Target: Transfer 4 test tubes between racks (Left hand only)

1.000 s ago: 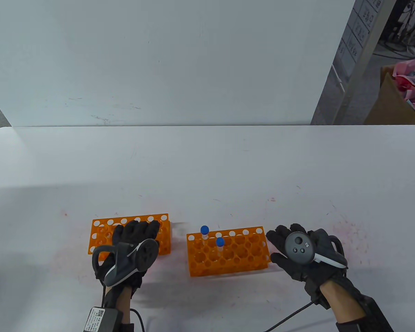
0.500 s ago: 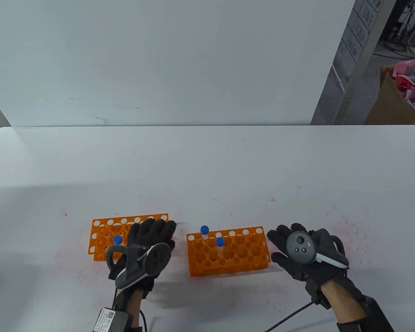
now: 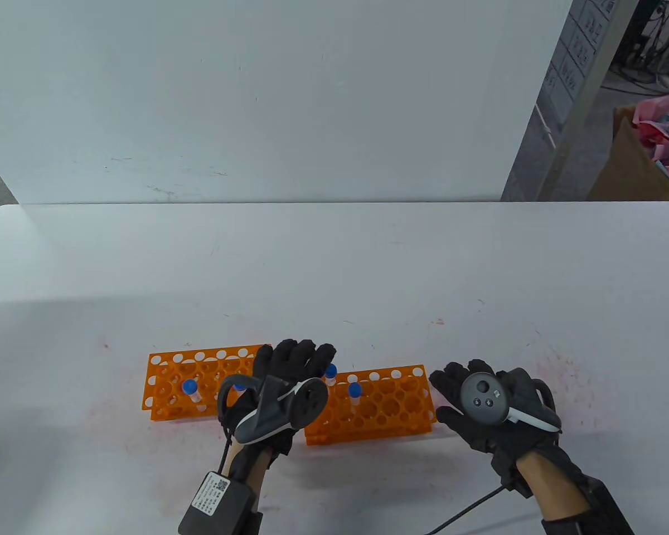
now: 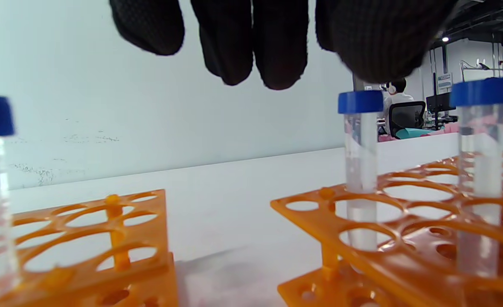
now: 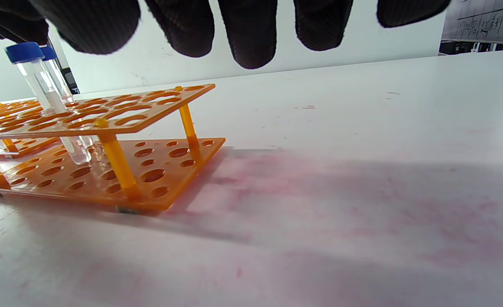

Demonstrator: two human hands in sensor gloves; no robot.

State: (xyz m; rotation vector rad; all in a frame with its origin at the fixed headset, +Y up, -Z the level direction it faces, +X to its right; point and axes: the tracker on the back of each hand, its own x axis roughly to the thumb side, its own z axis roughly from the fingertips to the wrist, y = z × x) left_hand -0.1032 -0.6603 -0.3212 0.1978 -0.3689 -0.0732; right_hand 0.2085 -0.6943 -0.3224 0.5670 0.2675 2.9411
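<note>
Two orange racks stand side by side near the table's front. The left rack [image 3: 200,370] holds a blue-capped test tube [image 3: 189,388]; a second blue cap [image 3: 238,386] peeks out behind the left hand's tracker. The right rack [image 3: 390,409] holds two blue-capped tubes, one at its back left corner [image 3: 330,372] and one beside it [image 3: 355,391]. My left hand [image 3: 296,356] hovers open and empty over the gap between the racks. In the left wrist view its fingers [image 4: 255,51] hang spread, the thumb just above the corner tube's cap [image 4: 360,101]. My right hand [image 3: 468,390] rests open beside the right rack.
The white table [image 3: 334,262] stretches back to a white wall panel [image 3: 256,100]. A cardboard box with pink scraps [image 3: 652,150] stands off the table at the far right. The right hand's cable [image 3: 468,510] trails off the front edge.
My left hand has moved right, from over the left rack to the right rack's left end. A blue-capped tube that it covered now stands in view in the left rack. The right hand has stayed still.
</note>
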